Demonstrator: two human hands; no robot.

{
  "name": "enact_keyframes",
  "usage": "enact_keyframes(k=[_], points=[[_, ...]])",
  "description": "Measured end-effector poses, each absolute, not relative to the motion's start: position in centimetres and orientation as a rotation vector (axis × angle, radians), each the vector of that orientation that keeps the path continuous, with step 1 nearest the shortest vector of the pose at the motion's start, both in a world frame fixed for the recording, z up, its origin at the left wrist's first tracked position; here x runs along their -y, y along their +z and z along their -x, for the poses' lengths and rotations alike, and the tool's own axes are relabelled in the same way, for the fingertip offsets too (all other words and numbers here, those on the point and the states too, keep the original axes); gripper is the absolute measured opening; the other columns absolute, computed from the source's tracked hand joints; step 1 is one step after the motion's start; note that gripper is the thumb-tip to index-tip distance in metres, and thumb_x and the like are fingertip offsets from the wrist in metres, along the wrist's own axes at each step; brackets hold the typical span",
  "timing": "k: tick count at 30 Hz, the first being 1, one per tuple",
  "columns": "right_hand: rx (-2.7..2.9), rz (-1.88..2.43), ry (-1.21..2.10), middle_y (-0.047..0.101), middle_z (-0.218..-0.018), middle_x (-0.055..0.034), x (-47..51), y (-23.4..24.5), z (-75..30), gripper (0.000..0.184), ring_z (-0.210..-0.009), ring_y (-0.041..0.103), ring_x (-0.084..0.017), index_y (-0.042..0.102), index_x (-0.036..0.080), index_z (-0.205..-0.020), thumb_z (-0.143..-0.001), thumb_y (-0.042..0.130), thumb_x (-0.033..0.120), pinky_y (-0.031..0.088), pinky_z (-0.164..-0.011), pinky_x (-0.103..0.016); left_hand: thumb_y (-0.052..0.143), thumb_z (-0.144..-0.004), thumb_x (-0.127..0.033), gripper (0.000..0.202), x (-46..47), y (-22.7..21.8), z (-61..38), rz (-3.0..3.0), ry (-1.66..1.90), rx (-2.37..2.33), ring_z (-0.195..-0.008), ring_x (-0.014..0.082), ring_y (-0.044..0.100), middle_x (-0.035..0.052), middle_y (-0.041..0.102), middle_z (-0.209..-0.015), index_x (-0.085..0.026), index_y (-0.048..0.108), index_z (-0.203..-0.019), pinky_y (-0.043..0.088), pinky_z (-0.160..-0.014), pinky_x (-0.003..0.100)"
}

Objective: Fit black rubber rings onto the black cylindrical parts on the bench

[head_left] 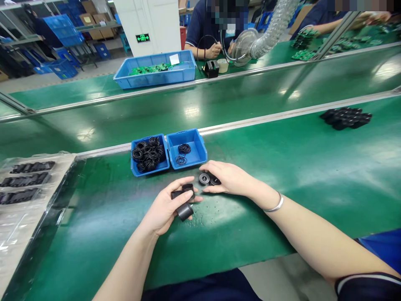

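Hands apart above a green worktop [275, 242], the left hand [163, 207] clasps a black rubber sleeve [184, 211] and a smaller black piece [185, 191], while the open right hand [230, 179] lies against two round black parts [209, 179], one with a metal centre. Just ahead stand two blue bins, the left bin [150, 169] heaped with black O-rings [148, 154], the right bin [196, 146] holding only a few. A plastic-wrapped tray of black parts [28, 179] sits to the left, and a cluster of black pieces [346, 118] lies well off to the right. Across a further bench, a co-worker's hand [213, 51] holds a black cable beyond a blue crate of green circuit boards [153, 79].
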State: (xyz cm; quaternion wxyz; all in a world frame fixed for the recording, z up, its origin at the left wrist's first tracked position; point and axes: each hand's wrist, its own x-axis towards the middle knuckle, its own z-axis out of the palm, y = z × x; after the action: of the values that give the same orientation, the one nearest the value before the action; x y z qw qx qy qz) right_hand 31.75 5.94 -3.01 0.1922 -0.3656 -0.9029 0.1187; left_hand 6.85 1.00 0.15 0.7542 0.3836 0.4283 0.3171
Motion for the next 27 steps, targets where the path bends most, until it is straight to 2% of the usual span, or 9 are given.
enact_keyframes(k=[3, 7, 9, 11, 14, 18, 22, 27], points=[[2.562, 1.003, 0.319, 0.063, -0.109, -0.0132, -5.9, -3.1, -31.8, 0.062, -0.093, 0.065, -0.026, 0.051, 0.015, -0.133, -0.09, 0.062, 0.059, 0.055, -0.076, -0.037, 0.076, -0.084, -0.036, 0.048, -1.1, 0.1, -6.8, -0.792, 0.712, -0.956, -0.108, 0.0367, 0.07, 0.0121, 0.062, -0.119, -0.024, 0.06, -0.128, 0.055, -0.05, 0.023], [2.61, 0.984, 0.303, 0.064, -0.105, -0.0111, -5.9, -3.4, -31.6, 0.042, -0.09, 0.065, -0.023, 0.058, 0.017, -0.125, -0.098, 0.056, 0.048, 0.055, -0.074, -0.035, 0.077, -0.083, -0.033, 0.042, -1.3, -0.1, -6.9, -0.679, 0.741, -0.939, -0.095, 0.028, 0.073, 0.012, 0.065, -0.118, -0.021, 0.064, -0.121, 0.054, -0.051, 0.021], [2.59, 0.969, 0.265, 0.065, -0.106, -0.0127, -5.8, -3.2, -31.6, 0.047, -0.093, 0.065, -0.025, 0.058, 0.016, -0.126, -0.096, 0.058, 0.052, 0.056, -0.077, -0.038, 0.077, -0.084, -0.031, 0.039, -1.3, -0.2, -6.9, -0.651, 0.769, -0.931, -0.091, 0.0241, 0.073, 0.0119, 0.066, -0.117, -0.019, 0.066, -0.119, 0.055, -0.052, 0.021], [2.516, 0.936, 0.172, 0.064, -0.114, -0.017, -5.6, -2.7, -31.6, 0.059, -0.103, 0.063, -0.029, 0.055, 0.014, -0.132, -0.092, 0.06, 0.058, 0.054, -0.087, -0.045, 0.077, -0.084, -0.03, 0.038, -1.4, -0.5, -6.9, -0.64, 0.813, -0.929, -0.088, 0.0212, 0.072, 0.0113, 0.066, -0.116, -0.019, 0.066, -0.119, 0.056, -0.055, 0.022], [2.394, 0.782, 0.02, 0.061, -0.125, -0.0196, -4.7, -1.8, -31.1, 0.063, -0.11, 0.059, -0.031, 0.049, 0.013, -0.138, -0.091, 0.064, 0.053, 0.05, -0.092, -0.047, 0.078, -0.082, -0.029, 0.039, -1.4, -0.8, -7.0, -0.617, 0.87, -0.939, -0.086, 0.0187, 0.07, 0.0097, 0.067, -0.115, -0.019, 0.066, -0.118, 0.059, -0.06, 0.025], [2.473, 0.474, -0.008, 0.063, -0.131, -0.0167, -3.1, -1.5, -29.3, 0.05, -0.11, 0.059, -0.026, 0.049, 0.014, -0.138, -0.096, 0.061, 0.039, 0.051, -0.088, -0.041, 0.083, -0.077, -0.03, 0.044, -1.1, -1.2, -7.6, -0.574, 0.896, -0.941, -0.076, 0.0132, 0.066, 0.0064, 0.068, -0.104, -0.018, 0.067, -0.117, 0.057, -0.063, 0.024], [2.461, 0.404, -0.042, 0.068, -0.126, -0.0125, -2.2, -1.8, -27.6, 0.031, -0.108, 0.061, -0.022, 0.058, 0.013, -0.127, -0.099, 0.06, 0.026, 0.051, -0.085, -0.037, 0.087, -0.072, -0.031, 0.047, -0.8, -1.5, -8.1, -0.555, 0.898, -0.95, -0.078, 0.0104, 0.062, 0.0049, 0.067, -0.1, -0.017, 0.069, -0.113, 0.054, -0.07, 0.02], [2.389, 0.36, -0.164, 0.073, -0.112, -0.0105, -2.0, -1.2, -27.1, 0.018, -0.109, 0.062, -0.019, 0.065, 0.011, -0.114, -0.098, 0.059, 0.018, 0.051, -0.09, -0.035, 0.086, -0.073, -0.038, 0.048, -0.6, -1.3, -8.4, -0.666, 0.898, -1.004, -0.067, 0.0061, 0.052, -0.0026, 0.056, -0.085, -0.021, 0.069, -0.114, 0.047, -0.06, 0.016]])
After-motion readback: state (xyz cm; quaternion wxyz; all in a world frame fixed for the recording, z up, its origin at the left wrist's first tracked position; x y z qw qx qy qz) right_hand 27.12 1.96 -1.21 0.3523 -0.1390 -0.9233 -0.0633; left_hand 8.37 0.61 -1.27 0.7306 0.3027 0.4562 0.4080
